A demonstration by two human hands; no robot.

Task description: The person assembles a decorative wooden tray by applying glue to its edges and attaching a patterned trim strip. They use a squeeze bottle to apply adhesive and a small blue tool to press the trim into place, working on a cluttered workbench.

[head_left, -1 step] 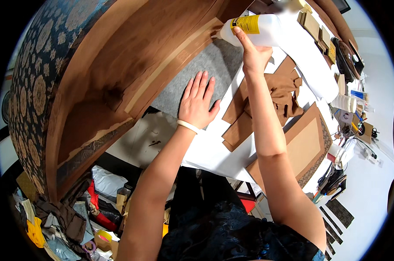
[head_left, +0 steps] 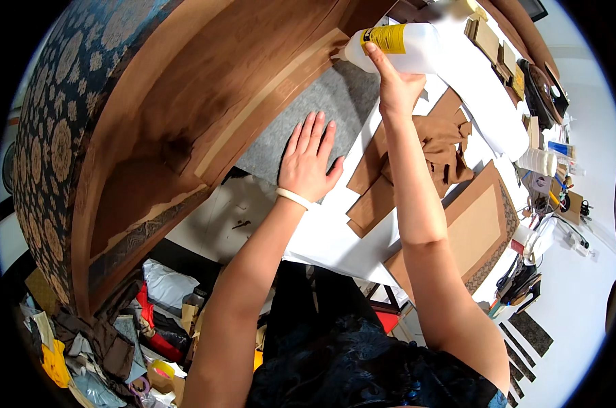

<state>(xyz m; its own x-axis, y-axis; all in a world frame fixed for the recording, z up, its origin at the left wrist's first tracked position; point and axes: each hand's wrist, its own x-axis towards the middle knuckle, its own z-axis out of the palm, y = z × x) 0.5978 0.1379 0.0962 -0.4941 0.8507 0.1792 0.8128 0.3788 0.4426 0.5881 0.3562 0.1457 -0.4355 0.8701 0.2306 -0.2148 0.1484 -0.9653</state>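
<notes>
My left hand (head_left: 309,163) lies flat with its fingers stretched out on a grey felt sheet (head_left: 277,132). In my right hand (head_left: 397,87) is a white plastic squeeze bottle (head_left: 422,49) with a yellow label, tipped on its side. Its nozzle points left to where the felt's far part meets the brown inner edge of a large curved piece (head_left: 165,88). I cannot tell whether the nozzle touches. Brown lining covers this piece inside, and dark floral fabric (head_left: 63,129) covers its outside. Whether any liquid comes out does not show.
Brown fabric scraps (head_left: 440,146) and a brown panel (head_left: 474,221) with a patterned edge lie on the white table (head_left: 335,241). Tools and cords (head_left: 559,190) crowd the right side. At the lower left is a heap of bags and cloth (head_left: 124,340).
</notes>
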